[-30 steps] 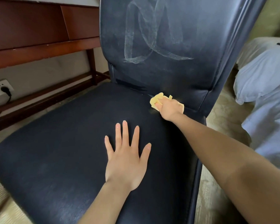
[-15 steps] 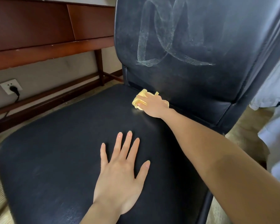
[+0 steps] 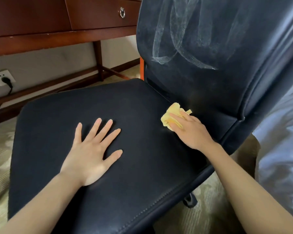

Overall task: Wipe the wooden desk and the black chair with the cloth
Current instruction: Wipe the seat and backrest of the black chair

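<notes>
The black leather chair [image 3: 142, 102] fills the view, its seat in front of me and its backrest marked with pale dried wipe streaks. A crumpled yellow cloth [image 3: 172, 109] lies at the back of the seat, close to the crease under the backrest. My right hand [image 3: 191, 130] lies over the cloth, fingers stretched across it and pressing it onto the seat. My left hand [image 3: 91, 152] rests flat on the middle of the seat with its fingers spread. The wooden desk [image 3: 41, 38] stands behind the chair at the upper left.
A drawer with a metal ring pull [image 3: 122, 12] sits in the desk front. A wall socket [image 3: 3, 77] with a black plug is low on the left. White bedding [image 3: 281, 149] lies close on the right. Patterned carpet surrounds the chair, and a caster [image 3: 190, 200] shows below.
My right hand has slid the cloth along the back of the seat, first left, then back right. My view has shifted, and the left hand has stayed flat on the seat.
</notes>
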